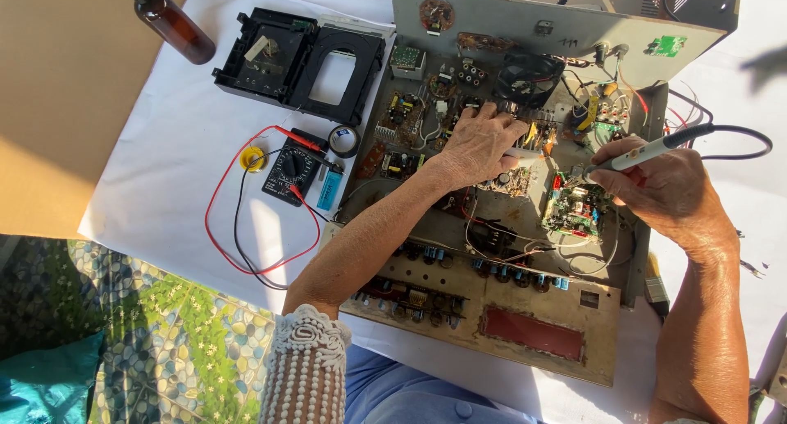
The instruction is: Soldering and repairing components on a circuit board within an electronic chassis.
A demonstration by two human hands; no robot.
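One open chassis (525, 325) — one multimeter (291, 170), one bottle (174, 24), two hands.

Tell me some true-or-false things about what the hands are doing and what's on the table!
1. The right hand holds a soldering iron. True.
2. The left hand rests on the parts inside the open chassis. True.
3. The multimeter lies inside the chassis. False: it lies on the white cloth, left of the chassis.
4. The brown bottle is held in the left hand. False: it lies untouched at the top left.
5. The multimeter has red and black leads. True.
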